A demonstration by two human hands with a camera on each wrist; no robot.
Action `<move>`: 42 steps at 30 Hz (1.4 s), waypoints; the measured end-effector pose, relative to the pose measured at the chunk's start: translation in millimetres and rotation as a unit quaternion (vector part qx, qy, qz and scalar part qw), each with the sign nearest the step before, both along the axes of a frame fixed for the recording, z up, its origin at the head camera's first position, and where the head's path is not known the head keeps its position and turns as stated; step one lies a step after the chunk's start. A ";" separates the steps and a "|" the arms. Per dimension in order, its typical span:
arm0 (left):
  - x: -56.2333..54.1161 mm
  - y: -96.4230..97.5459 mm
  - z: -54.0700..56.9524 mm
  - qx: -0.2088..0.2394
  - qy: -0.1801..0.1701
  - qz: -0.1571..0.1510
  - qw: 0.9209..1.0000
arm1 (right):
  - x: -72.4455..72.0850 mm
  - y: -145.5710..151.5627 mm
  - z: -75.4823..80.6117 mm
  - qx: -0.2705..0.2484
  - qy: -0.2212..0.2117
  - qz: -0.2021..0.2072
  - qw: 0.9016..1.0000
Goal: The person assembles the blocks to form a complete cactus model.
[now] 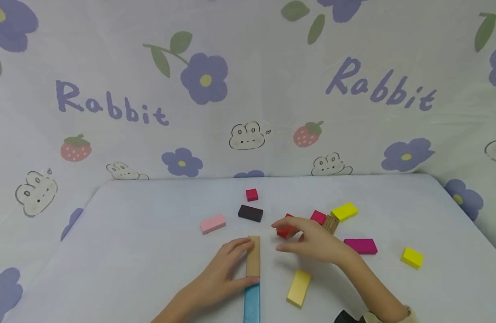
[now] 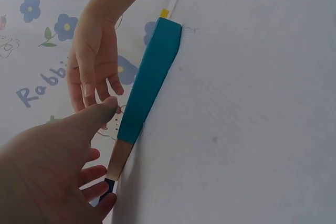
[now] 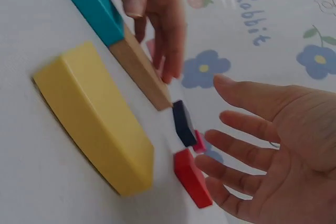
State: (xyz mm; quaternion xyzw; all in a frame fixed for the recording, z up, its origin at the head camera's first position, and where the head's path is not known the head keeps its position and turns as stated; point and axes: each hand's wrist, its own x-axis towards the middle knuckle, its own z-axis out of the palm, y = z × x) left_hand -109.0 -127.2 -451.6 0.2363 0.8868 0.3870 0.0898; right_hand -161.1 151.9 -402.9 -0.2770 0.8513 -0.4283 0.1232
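Note:
A tan wooden block (image 1: 253, 260) and a blue block (image 1: 252, 303) lie end to end in a straight line on the white table. Beside their left side is my left hand (image 1: 221, 273), its fingertips by the tan block's far end and its thumb by the joint between the two. My right hand (image 1: 312, 242) hovers over the table with loosely bent fingers, holding nothing. Partly hidden behind its fingers lies a red block (image 1: 283, 232). A pale yellow block (image 3: 100, 119) lies below that hand, large in the right wrist view.
Beyond the line lie a black block (image 1: 250, 213), a pink block (image 1: 213, 224) and a small crimson block (image 1: 252, 194). Toward the right are a brown block (image 1: 331, 224), a magenta block (image 1: 360, 246) and two bright yellow blocks, one farther out (image 1: 412, 257). A patterned cloth hangs behind.

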 end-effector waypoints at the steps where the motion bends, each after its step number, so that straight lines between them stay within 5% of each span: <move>1: -0.6 -0.6 -0.8 0.001 -0.005 -0.005 1.000 | -0.8 3.4 1.5 0.001 -0.003 0.004 1.000; 11: -4.1 -6.2 -9.3 0.003 -0.009 -0.036 0.999 | -7.8 25.3 -5.5 0.030 -0.097 0.060 0.993; 20: -5.9 -6.2 -9.6 -0.021 -0.016 -0.042 0.999 | -12.0 35.7 -15.1 0.010 -0.195 0.159 0.968; 26: -6.8 -6.3 -10.8 -0.025 -0.014 -0.042 0.999 | -10.9 37.5 -17.4 0.008 -0.203 0.173 0.964; 42: -4.3 -6.6 -10.2 -0.006 -0.016 -0.027 1.000 | -8.0 35.2 -18.7 0.019 -0.182 0.140 0.973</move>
